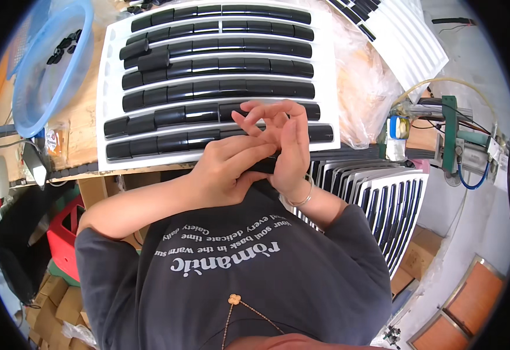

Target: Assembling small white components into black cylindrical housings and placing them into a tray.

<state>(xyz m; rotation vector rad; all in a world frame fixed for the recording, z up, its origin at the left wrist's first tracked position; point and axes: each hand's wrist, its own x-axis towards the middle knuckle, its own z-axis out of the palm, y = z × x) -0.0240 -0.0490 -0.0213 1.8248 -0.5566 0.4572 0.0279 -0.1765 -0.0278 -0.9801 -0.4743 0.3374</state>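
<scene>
My left hand (227, 168) is closed, its thumb and fingers pinching a short black plastic piece (265, 165) in front of my chest. The right hand (287, 143) meets it at the fingertips, palm turned inward, its upper fingers curled and apart. The piece's other end lies against the right palm, and most of it is hidden. Just beyond my hands is a white tray (112, 96) with curved rows of glossy black pieces (220, 90). Two loose black pieces (153, 59) lie across the rows at the tray's left.
At the left stands a blue plastic basket (83, 76) with small black parts. Another white tray (421, 52) lies far right beside clear plastic wrap (360, 87). A green-framed device with hoses (450, 131) sits right. Filled trays (392, 198) are stacked below the table edge.
</scene>
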